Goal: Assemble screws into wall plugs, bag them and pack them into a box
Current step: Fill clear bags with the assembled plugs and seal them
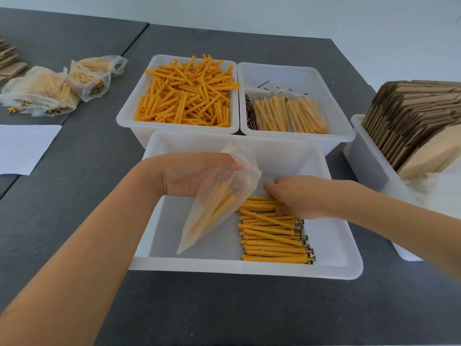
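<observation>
My left hand (192, 174) holds a clear plastic bag (219, 201) by its top over the near white tray (249, 267). The bag hangs tilted and has a few orange wall plugs with screws inside. A row of assembled plugs (274, 236) lies in the tray's right half, screw heads pointing right. My right hand (299, 196) rests on the far end of that row, fingers curled over a few plugs.
Behind stand a white tray of loose orange plugs (184, 96) and a tray with screws and filled bags (289, 113). Flat cardboard boxes (409, 121) stand in a bin at right. Filled bags (50, 93) and a lined paper sheet (22, 148) lie at left.
</observation>
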